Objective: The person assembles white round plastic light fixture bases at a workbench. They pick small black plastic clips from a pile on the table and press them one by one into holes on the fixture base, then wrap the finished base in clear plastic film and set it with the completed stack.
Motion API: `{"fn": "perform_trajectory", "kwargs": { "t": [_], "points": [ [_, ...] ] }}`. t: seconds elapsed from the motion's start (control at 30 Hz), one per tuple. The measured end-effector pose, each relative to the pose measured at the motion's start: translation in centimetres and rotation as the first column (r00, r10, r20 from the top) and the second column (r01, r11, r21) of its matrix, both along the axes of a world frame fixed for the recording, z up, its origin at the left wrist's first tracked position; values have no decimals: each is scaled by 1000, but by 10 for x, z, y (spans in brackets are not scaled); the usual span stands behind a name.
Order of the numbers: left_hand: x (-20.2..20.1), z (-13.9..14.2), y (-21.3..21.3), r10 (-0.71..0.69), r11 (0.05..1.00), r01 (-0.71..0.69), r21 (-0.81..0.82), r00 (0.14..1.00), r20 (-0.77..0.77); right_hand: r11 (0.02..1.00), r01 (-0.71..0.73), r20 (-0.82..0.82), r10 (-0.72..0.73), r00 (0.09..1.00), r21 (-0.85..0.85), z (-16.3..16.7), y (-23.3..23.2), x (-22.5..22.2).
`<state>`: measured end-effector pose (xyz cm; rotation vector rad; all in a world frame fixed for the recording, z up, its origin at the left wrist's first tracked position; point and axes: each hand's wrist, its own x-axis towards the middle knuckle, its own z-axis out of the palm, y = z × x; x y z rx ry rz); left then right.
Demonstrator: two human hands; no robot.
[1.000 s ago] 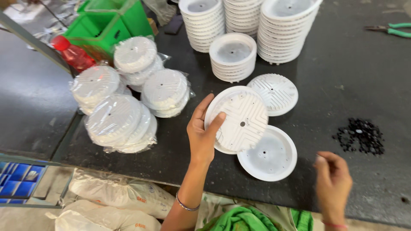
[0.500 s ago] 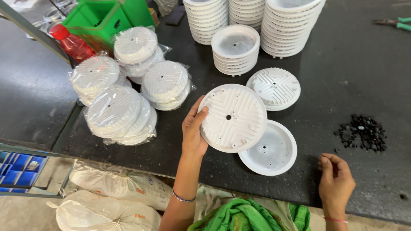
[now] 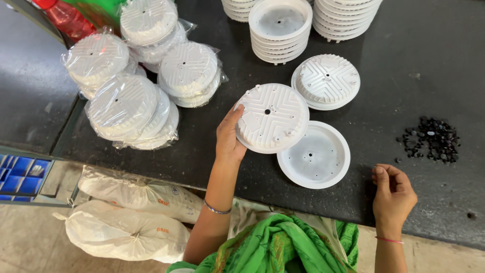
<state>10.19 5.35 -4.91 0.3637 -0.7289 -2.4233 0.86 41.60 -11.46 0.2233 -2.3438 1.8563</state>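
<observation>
My left hand grips the left rim of a round white ribbed plastic disc and holds it tilted above the dark table, ribbed side up. Just below and to the right of it a smooth white dish lies open side up on the table. Another ribbed white disc rests behind them. My right hand hovers near the table's front edge with its fingers curled and pinched together; whether anything is between them cannot be made out. A small heap of black pieces lies to its upper right.
Stacks of white dishes stand at the back. Several plastic-wrapped bundles of white discs fill the table's left side. A red bottle is at top left. White sacks lie on the floor below, blue bins at far left.
My left hand has turned and lowered the ribbed disc slightly, keeping its hold. My right hand has lifted a little toward the table edge. The view has shifted downward.
</observation>
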Motion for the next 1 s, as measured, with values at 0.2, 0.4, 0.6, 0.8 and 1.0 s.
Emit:
{"fn": "perform_trajectory", "kwargs": {
  "t": [0.2,0.4,0.6,0.8,1.0],
  "points": [
    [-5,-11,-1,42,998,-43,52,999,23,999,-44,-43,43,998,-29,-16,4,-5],
    [0,-1,3,47,998,-47,43,999,5,997,-63,-42,61,997,-37,-22,5,-5],
    [7,17,7,87,996,-87,11,995,41,997,-72,-48,70,996,-26,-21,1,-1],
    [8,25,11,69,998,-69,-8,997,25,998,-63,-50,63,997,1,-17,0,-1],
    [8,25,12,68,997,-68,-34,998,-2,998,-61,-51,62,997,31,-15,-3,0]
  ]
}}
